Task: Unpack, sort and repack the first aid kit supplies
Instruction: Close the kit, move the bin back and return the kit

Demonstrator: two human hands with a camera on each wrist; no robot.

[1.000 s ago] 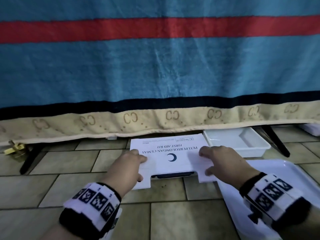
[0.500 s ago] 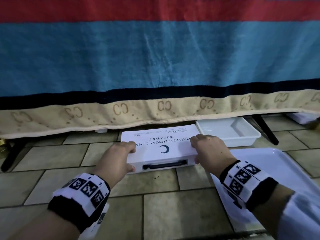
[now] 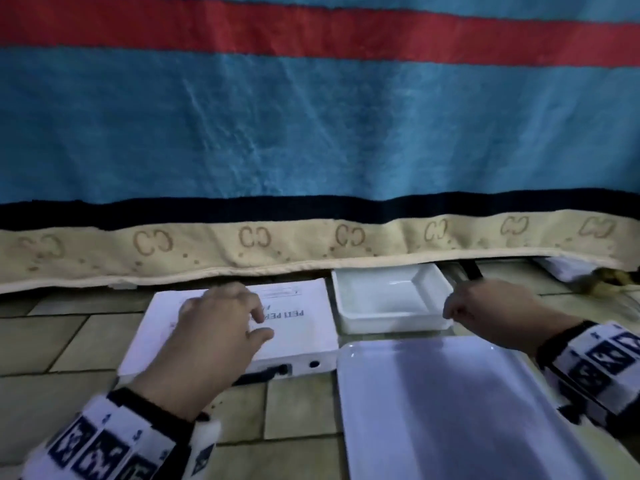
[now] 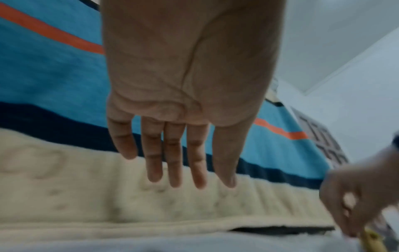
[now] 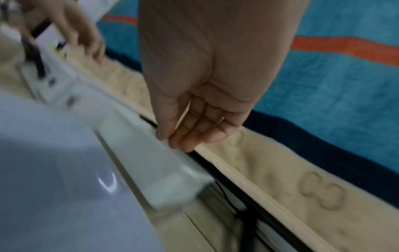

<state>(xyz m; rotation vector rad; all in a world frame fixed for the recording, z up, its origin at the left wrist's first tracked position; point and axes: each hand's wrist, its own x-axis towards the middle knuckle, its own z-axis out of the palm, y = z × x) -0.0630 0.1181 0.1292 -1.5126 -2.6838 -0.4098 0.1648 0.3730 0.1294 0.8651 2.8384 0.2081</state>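
The white first aid kit lies closed on the tiled floor, with its dark handle facing me. My left hand is spread over its lid with straight fingers and holds nothing. Whether it touches the lid is unclear. My right hand is at the near right corner of a small deep white tray. Its fingers are loosely curled just above the tray's rim, and no grip shows. A large flat white tray lies in front of the small one.
A blue, red and beige blanket hangs down to just above the floor behind the kit and trays. A black leg stands behind the small tray. Another white object lies at the far right, under the blanket's edge.
Both hands held the kit's sides. Now my right hand has left the kit and moved right to the small tray, and my left hand has slid onto the lid.
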